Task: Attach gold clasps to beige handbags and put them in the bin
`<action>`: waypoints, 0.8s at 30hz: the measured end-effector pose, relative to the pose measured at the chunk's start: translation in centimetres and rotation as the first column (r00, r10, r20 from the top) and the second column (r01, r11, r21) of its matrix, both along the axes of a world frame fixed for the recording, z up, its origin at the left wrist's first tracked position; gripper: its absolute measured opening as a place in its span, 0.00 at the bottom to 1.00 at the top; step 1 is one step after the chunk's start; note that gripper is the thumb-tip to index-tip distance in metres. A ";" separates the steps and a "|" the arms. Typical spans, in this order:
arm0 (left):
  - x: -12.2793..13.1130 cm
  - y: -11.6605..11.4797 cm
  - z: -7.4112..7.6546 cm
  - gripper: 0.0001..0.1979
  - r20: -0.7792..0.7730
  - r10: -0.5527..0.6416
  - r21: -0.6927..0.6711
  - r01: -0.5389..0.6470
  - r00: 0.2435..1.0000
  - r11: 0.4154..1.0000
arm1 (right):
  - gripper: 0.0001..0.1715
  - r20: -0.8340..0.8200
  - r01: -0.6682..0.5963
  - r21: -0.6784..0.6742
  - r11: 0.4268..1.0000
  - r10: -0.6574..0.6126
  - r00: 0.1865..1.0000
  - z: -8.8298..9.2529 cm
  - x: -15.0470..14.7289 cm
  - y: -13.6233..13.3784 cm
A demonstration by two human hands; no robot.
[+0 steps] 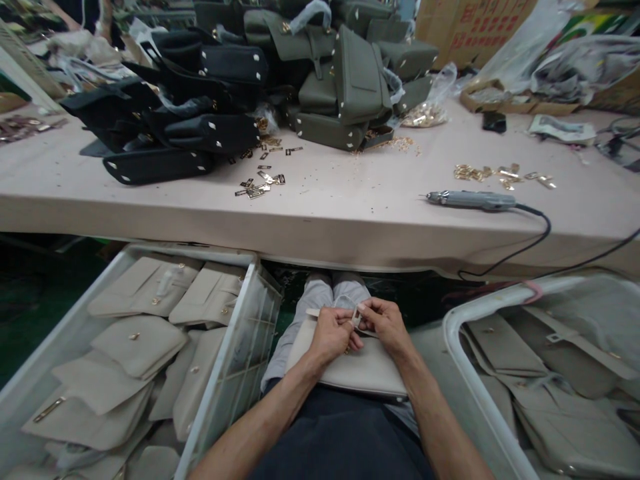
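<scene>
A cream leather bag (357, 370) lies flat on my lap, below the table edge. My left hand (331, 333) and my right hand (385, 325) meet over its far edge. Both pinch a narrow cream strap tab (356, 315) that stands up from the bag. The fingers of each hand are curled closed on the tab. What sits under the fingertips is hidden.
A pink-topped table (320, 207) spans ahead, carrying an electric screwdriver (473, 199) with cord, scattered gold metal fittings (260, 183), black bags (175, 127) and olive bags (350, 87). A wire bin (235, 333) with cream bags stands left; another bin (467, 373) stands right.
</scene>
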State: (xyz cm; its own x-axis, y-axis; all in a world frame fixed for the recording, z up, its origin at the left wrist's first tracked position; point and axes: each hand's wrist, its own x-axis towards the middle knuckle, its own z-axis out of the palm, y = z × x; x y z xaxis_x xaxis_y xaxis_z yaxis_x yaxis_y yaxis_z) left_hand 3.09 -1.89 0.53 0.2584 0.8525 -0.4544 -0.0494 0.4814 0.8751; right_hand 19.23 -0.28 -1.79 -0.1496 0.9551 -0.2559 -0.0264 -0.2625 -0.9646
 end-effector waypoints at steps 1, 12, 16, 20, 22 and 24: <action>0.0 0.0 0.0 0.17 -0.017 0.012 0.001 -0.012 1.000 1.000 | 0.25 -0.005 -0.002 -0.003 1.000 0.002 1.000 0.0 0.0 0.0; 0.4 -0.3 -0.6 0.25 0.048 0.114 -0.004 -0.114 0.992 0.993 | 0.27 0.003 -0.003 0.017 1.000 0.003 1.000 -0.1 -0.3 0.3; 0.6 -0.4 -0.8 0.18 0.052 0.139 -0.041 -0.137 0.989 0.990 | 0.29 0.024 -0.009 0.006 1.000 0.009 1.000 0.3 -0.4 0.2; 0.9 -0.6 0.0 0.12 -0.045 0.134 -0.025 -0.135 0.990 0.990 | 0.27 0.210 -0.094 0.114 0.989 0.069 0.975 1.3 -0.8 0.1; 1.0 -1.0 0.4 0.11 -0.079 0.131 0.012 -0.131 0.988 0.991 | 0.29 0.309 -0.122 0.182 0.976 0.061 0.949 1.5 -1.0 -0.1; 1.1 -1.3 0.4 0.11 -0.117 0.158 0.035 -0.155 0.981 0.987 | 0.32 0.341 -0.122 0.243 0.962 0.033 0.939 1.0 -1.4 -0.1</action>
